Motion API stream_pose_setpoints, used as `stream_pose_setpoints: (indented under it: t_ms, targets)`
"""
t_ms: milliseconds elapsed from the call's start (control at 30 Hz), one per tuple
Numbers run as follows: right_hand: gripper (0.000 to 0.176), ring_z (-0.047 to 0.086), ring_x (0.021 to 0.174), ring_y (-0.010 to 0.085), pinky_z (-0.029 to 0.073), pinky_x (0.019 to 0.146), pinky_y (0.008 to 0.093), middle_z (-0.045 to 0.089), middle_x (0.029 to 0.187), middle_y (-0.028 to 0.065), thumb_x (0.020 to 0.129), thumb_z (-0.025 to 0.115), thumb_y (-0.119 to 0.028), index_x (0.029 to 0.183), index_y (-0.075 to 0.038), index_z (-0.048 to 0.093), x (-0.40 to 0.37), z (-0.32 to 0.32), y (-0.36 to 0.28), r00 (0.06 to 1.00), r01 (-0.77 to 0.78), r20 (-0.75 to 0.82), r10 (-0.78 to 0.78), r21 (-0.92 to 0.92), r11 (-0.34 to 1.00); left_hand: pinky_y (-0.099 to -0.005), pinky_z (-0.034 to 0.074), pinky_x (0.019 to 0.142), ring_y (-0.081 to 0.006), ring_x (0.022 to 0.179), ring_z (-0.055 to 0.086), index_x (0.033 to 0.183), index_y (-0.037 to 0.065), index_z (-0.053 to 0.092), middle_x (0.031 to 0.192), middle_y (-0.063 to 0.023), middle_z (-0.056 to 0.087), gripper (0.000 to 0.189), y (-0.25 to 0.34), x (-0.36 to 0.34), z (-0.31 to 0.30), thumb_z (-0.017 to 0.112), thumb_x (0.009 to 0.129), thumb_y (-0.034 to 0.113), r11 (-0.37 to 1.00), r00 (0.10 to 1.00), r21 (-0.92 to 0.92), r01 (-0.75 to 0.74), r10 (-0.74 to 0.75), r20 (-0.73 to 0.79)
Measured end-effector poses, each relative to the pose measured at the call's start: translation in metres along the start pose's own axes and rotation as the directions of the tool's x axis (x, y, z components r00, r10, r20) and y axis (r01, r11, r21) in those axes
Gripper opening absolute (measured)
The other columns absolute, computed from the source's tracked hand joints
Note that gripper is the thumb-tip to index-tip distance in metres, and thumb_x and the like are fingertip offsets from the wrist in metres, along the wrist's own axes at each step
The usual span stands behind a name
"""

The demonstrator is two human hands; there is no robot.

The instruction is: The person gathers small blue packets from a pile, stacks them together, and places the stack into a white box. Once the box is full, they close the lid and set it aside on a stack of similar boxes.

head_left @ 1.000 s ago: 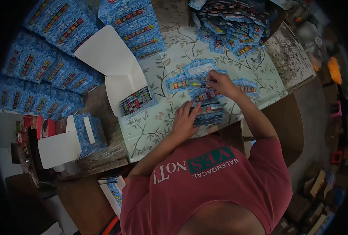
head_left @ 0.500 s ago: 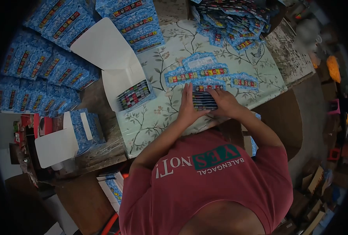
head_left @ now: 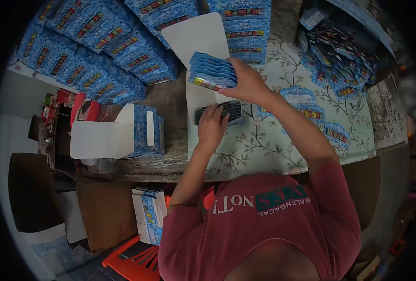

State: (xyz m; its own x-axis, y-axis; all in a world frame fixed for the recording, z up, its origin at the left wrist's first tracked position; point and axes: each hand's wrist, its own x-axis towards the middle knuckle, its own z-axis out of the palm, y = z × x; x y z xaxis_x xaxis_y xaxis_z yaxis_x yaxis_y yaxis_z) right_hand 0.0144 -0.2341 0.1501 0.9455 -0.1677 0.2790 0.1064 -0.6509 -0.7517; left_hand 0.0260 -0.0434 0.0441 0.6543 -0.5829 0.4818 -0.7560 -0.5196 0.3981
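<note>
My right hand (head_left: 251,83) grips a stack of blue printed cards (head_left: 211,70), lifted above the open white-lined box (head_left: 196,91). Its thumb lies along the near side of the stack and the fingers are behind it. My left hand (head_left: 211,125) is lower, with its fingers apart on top of the dark-edged packets (head_left: 231,111) inside the box. The box's tall white lid flap (head_left: 198,37) stands raised behind the held stack. On the flowered tablecloth to the right lie several loose blue cards (head_left: 299,99).
Stacked blue display boxes (head_left: 91,61) fill the back left. Another box with an open white flap (head_left: 102,139) stands at the left table edge. A carton at the back right spills a heap of blue packets (head_left: 339,61). An orange-red chair (head_left: 128,257) is below left.
The card stack has been picked up from the tablecloth and carried left in my right hand. My left hand has moved from that stack into the box. The view has shifted left.
</note>
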Motion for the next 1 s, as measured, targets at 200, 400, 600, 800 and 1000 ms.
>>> stream_pose_setpoints:
  t_ms: [200, 400, 600, 800, 1000]
  targets:
    - [0.085, 0.053, 0.112, 0.0325, 0.045, 0.088, 0.0386, 0.054, 0.120, 0.0219, 0.067, 0.077, -0.042, 0.130, -0.002, 0.038, 0.057, 0.080, 0.049, 0.841, 0.293, 0.534, 0.087, -0.584, 0.757, -0.0414, 0.046, 0.086, -0.0351, 0.102, 0.056, 0.103, -0.001, 0.061, 0.111, -0.0171, 0.058, 0.029, 0.004, 0.000, -0.002, 0.066, 0.079, 0.014, 1.000, 0.997, -0.012, 0.008, -0.009, -0.082]
    - [0.090, 0.052, 0.114, 0.0349, 0.041, 0.094, 0.0395, 0.054, 0.121, 0.0243, 0.078, 0.041, -0.075, 0.123, 0.002, 0.051, 0.112, 0.098, 0.070, 0.663, -0.102, 0.700, 0.265, -0.266, 0.958, -0.0410, 0.046, 0.086, -0.0327, 0.101, 0.056, 0.103, 0.000, 0.061, 0.109, -0.0151, 0.059, 0.029, 0.003, 0.001, 0.001, 0.066, 0.078, 0.013, 0.999, 0.997, -0.014, 0.033, -0.034, -0.070]
    - [0.083, 0.051, 0.114, 0.0365, 0.040, 0.095, 0.0396, 0.053, 0.124, 0.0234, 0.081, 0.043, -0.070, 0.124, 0.000, 0.050, 0.097, 0.125, 0.061, 0.600, 0.128, 0.789, 0.134, -0.260, 0.957, -0.0422, 0.044, 0.089, -0.0330, 0.108, 0.052, 0.106, 0.001, 0.061, 0.113, -0.0151, 0.056, 0.032, 0.000, 0.001, 0.001, 0.066, 0.078, 0.016, 0.999, 1.000, -0.035, 0.020, -0.020, -0.004]
    - [0.050, 0.054, 0.113, 0.0314, 0.043, 0.093, 0.0370, 0.057, 0.117, 0.0179, 0.088, 0.058, -0.041, 0.122, -0.004, 0.053, 0.038, 0.040, 0.064, 0.935, 0.257, 0.242, -0.259, 0.040, 0.966, -0.0391, 0.043, 0.093, -0.0333, 0.113, 0.051, 0.112, 0.004, 0.060, 0.120, -0.0168, 0.054, 0.035, 0.022, -0.001, -0.011, 0.066, 0.080, 0.015, 0.999, 0.991, 0.012, -0.042, 0.043, -0.124]
    - [0.063, 0.052, 0.114, 0.0295, 0.042, 0.094, 0.0419, 0.055, 0.120, 0.0175, 0.077, 0.071, -0.032, 0.128, -0.006, 0.047, -0.060, -0.087, 0.216, 0.952, -0.221, 0.128, 0.276, -0.334, 0.916, -0.0395, 0.044, 0.093, -0.0334, 0.115, 0.050, 0.120, 0.002, 0.054, 0.127, -0.0179, 0.049, 0.045, 0.084, 0.006, 0.051, 0.067, 0.078, 0.015, 0.893, 0.964, -0.447, -0.063, 0.170, 0.203]
